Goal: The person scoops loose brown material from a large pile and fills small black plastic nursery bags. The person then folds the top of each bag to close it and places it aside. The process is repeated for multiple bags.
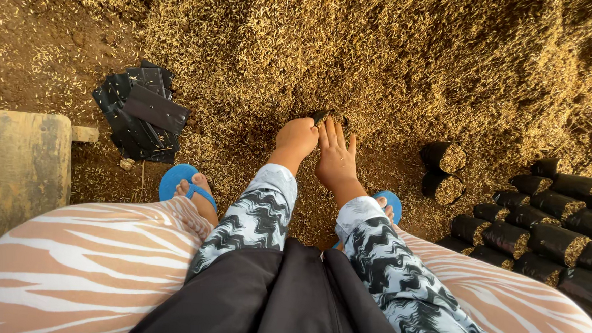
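down on the heap of rice husks (355,61), the left hand (296,138) is curled around the rim of a small black bag (320,116), half sunk in the husks between both hands. just beside it the right hand (336,156) lies flat, fingers spread and released. flat empty bags (142,111) lie left; filled bags (542,227) are stacked right.

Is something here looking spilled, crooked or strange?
Two filled black plastic bags lie on their sides apart from the neat rows of filled bags. The flat empty black bags are heaped loosely.
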